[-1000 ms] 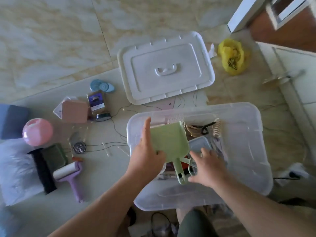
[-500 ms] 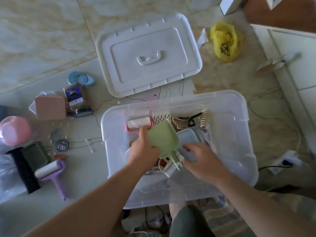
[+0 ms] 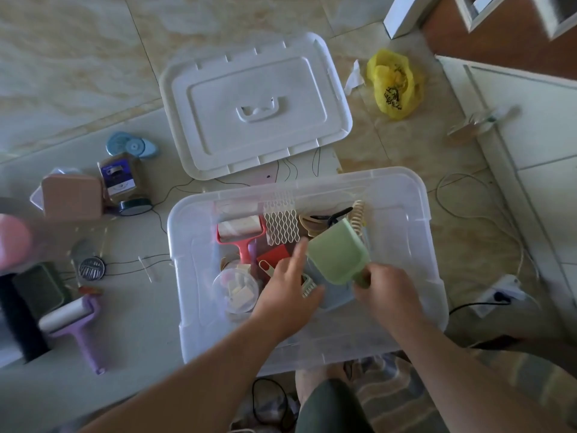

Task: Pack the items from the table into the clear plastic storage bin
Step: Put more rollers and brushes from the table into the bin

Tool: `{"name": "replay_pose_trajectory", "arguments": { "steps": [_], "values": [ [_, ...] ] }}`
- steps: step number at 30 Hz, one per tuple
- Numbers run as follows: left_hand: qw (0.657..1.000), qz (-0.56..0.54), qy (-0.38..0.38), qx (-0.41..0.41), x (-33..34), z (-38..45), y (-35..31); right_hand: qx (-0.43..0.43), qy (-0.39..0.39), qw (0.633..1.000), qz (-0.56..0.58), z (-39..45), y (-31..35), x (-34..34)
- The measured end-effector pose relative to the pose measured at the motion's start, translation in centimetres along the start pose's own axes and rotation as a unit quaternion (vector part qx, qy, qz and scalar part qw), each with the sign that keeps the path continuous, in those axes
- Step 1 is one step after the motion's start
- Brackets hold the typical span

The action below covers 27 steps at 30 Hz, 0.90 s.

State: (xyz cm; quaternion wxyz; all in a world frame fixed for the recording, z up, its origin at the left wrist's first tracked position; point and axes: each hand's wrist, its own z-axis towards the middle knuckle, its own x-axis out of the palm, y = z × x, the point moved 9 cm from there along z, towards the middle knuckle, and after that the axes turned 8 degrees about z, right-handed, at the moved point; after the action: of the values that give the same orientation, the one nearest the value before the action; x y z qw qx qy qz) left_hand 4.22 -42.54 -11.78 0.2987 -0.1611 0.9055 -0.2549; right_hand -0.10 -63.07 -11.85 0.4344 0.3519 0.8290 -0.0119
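Packing partway | my right hand (image 3: 385, 295) grips green scoop (image 3: 338, 256) over bin (image 3: 415, 220); left hand (image 3: 288, 292) spread beside it | purple roller (image 3: 76, 320), jar (image 3: 120, 179) left of hands, unpacked

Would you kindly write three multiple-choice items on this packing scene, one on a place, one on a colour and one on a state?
1. Where does the white lid lie?
A. on the bin
B. on the surface beyond the bin
C. inside the bin

2. What colour is the lint roller outside the bin?
A. purple
B. yellow
C. black

3. What does the right hand do?
A. rests open on the table
B. grips the green dustpan by its handle
C. lifts the lid

Answers: 1 B, the lid sits past the bin's far rim; 2 A, its handle is purple; 3 B, fingers wrap the handle.
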Motion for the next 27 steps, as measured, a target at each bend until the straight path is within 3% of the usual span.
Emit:
{"name": "replay_pose_trajectory", "arguments": {
  "steps": [2, 5, 9, 12, 16, 18, 20, 22, 25, 27],
  "values": [
    [0.972, 0.215, 0.051, 0.084, 1.6, -0.6, -0.3, 0.050, -0.001, 0.999, -0.006, 0.3, -1.7, 0.5],
    [0.918, 0.351, 0.128, 0.129, 4.2, -1.6, 1.0, 0.113, 0.015, 0.993, 0.003, 0.5, -3.7, 1.8],
    [0.897, 0.384, 0.167, 0.139, 5.2, -1.7, 2.1, 0.115, 0.059, 0.990, -0.062, 0.7, -3.4, 2.7],
    [0.889, 0.394, 0.170, 0.161, 4.8, -1.2, 1.6, 0.031, -0.007, 0.994, -0.108, 1.1, -0.6, 1.6],
    [0.912, 0.342, 0.167, 0.154, 2.8, -1.6, 0.8, 0.005, 0.093, 0.983, -0.160, 1.4, 1.7, 2.7],
    [0.937, 0.280, 0.105, 0.179, 0.0, -2.3, -0.3, 0.000, 0.080, 0.983, -0.163, 1.4, 3.7, 1.9],
    [0.958, 0.188, -0.010, 0.216, -4.9, -3.6, -1.2, -0.027, 0.022, 0.990, -0.137, 1.2, 7.0, 0.4],
    [0.956, 0.115, -0.142, 0.229, -10.8, -5.6, -0.3, -0.089, -0.019, 0.991, -0.095, 0.6, 12.0, -0.5],
    [0.931, 0.040, -0.313, 0.181, -19.0, -8.8, 5.0, -0.223, -0.085, 0.971, 0.012, -2.1, 21.5, -1.3],
    [0.924, 0.018, -0.368, 0.102, -22.4, -9.9, 11.0, -0.323, -0.118, 0.936, 0.071, -5.0, 28.2, -1.1]
  ]
}}
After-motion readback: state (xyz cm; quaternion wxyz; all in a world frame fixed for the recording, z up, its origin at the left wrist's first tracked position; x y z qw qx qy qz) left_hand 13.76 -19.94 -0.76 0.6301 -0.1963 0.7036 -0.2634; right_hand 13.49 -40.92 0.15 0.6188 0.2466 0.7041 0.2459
